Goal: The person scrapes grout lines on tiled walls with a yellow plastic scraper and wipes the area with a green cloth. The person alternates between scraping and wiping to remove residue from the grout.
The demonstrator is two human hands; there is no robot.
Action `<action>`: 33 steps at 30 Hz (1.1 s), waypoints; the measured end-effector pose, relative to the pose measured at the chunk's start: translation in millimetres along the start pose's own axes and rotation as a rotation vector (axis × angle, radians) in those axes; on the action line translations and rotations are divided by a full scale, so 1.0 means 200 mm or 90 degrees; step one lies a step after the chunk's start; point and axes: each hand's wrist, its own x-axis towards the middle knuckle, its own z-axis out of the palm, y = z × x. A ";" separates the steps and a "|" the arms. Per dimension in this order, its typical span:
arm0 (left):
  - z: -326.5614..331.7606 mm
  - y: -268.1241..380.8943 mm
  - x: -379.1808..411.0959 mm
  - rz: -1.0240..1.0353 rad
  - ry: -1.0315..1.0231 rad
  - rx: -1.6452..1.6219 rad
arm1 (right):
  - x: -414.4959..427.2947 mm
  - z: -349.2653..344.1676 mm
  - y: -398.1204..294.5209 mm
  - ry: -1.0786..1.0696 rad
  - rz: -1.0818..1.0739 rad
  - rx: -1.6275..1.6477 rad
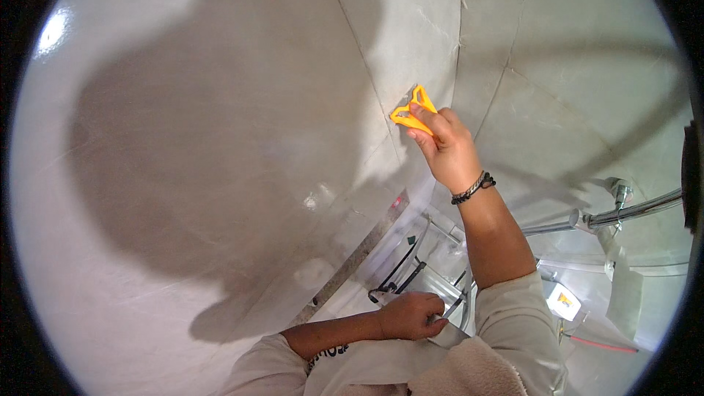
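Observation:
My right hand [448, 146] grips a yellow plastic scraper [424, 124] with a wide metal blade. Its blade edge lies at the grey tiled wall [275, 93], close to a grout joint [357, 38] and left of the room corner. Fingers hide part of the scraper's handle. Low in front of my body, my left hand [412, 316] is closed around the top part of a metal stepladder [456, 333]. The ladder's legs and braces show beyond that hand.
A chrome shower bar [638, 212] is fixed to the right-hand wall by a bracket [621, 190]. A brownish ledge strip [357, 256] runs along the wall below. A white box [564, 301] and a thin red rod [602, 344] lie low on the right. My shadow covers much of the left wall.

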 end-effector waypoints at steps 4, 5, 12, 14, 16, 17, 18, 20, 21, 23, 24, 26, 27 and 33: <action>-0.01 0.00 0.00 -0.001 -0.007 0.008 | -0.06 0.03 0.04 -0.020 0.008 -0.025; -0.01 0.00 0.01 -0.002 -0.005 0.013 | -0.06 0.04 0.04 -0.011 0.021 -0.001; 0.00 0.02 0.00 -0.010 0.009 0.002 | -0.09 0.06 0.01 -0.006 0.041 0.001; 0.00 0.02 0.00 -0.001 0.007 0.003 | -0.08 0.06 0.00 0.010 0.032 0.006; 0.00 0.01 0.00 -0.003 0.003 -0.002 | -0.09 0.07 0.01 0.021 0.037 0.025; 0.00 0.02 0.00 -0.008 0.003 -0.004 | -0.10 0.08 0.01 0.026 0.045 0.043; 0.01 0.02 0.00 -0.016 0.001 -0.006 | -0.11 0.09 0.02 0.031 0.056 0.063; 0.00 0.02 0.00 0.011 0.020 0.010 | -0.10 0.10 0.03 0.032 0.050 0.080; 0.00 0.02 0.00 0.028 0.030 0.020 | -0.10 0.10 0.03 0.036 0.045 0.086; 0.01 0.01 -0.01 0.001 0.018 -0.001 | -0.13 0.12 0.05 0.027 0.048 0.076; 0.00 0.01 0.00 -0.007 0.014 -0.005 | -0.13 0.12 0.06 0.027 0.042 0.069; 0.00 0.02 0.00 -0.009 0.016 -0.004 | -0.14 0.13 0.07 0.060 0.037 0.087; 0.01 0.02 0.00 -0.011 0.017 -0.010 | -0.14 0.13 0.07 0.070 0.039 0.095; 0.02 0.00 0.00 0.033 0.045 0.002 | 0.12 0.11 -0.15 0.197 -0.067 0.105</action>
